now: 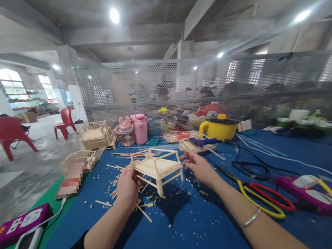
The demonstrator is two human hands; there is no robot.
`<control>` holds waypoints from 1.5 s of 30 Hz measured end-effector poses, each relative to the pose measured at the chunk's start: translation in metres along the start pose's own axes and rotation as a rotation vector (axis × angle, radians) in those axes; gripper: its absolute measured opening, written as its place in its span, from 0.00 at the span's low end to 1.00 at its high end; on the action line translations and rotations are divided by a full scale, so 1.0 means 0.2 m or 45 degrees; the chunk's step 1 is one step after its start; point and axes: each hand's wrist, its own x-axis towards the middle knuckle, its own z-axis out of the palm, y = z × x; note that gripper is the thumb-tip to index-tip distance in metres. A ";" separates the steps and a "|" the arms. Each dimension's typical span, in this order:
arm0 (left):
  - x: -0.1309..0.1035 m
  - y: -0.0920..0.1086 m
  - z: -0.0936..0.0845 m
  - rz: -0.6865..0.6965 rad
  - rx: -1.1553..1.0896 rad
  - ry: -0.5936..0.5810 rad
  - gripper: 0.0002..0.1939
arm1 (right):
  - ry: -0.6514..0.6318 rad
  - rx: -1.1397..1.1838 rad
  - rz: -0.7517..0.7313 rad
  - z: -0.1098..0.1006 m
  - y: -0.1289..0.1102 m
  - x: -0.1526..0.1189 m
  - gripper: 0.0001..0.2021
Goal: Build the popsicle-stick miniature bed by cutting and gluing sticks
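A small wooden stick frame, with a flat panel, short legs and thin rails, is held tilted above the blue table. My left hand grips its left end, fingers wrapped round the edge. Just off its right end is my right hand, fingers apart and nothing visible in them. Loose wooden sticks and chips lie beneath and to the left of the frame.
Behind are stacked wooden frames, a pink jug, a blue glue gun and a yellow pot. Yellow-and-red-handled pliers, cables and a purple power strip lie right. A phone and purple box sit left.
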 end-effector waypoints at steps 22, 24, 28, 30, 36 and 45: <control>-0.01 -0.03 -0.01 0.064 0.164 -0.080 0.23 | -0.237 0.585 0.113 0.01 -0.06 -0.08 0.14; -0.02 -0.02 0.00 0.040 0.216 -0.118 0.23 | -0.153 0.558 0.129 0.01 -0.03 -0.06 0.12; -0.08 -0.01 0.03 -0.062 0.335 -0.191 0.26 | 0.031 0.529 0.181 -0.03 0.04 -0.01 0.12; -0.11 -0.02 0.04 -0.112 0.423 -0.281 0.26 | 0.072 0.488 0.219 -0.06 0.08 0.01 0.13; -0.17 -0.09 0.02 -0.159 0.714 -0.581 0.14 | 0.033 0.384 0.311 -0.12 0.15 0.03 0.11; -0.14 -0.06 0.00 -0.234 0.942 -0.393 0.09 | -0.142 0.460 0.415 -0.16 0.12 0.01 0.26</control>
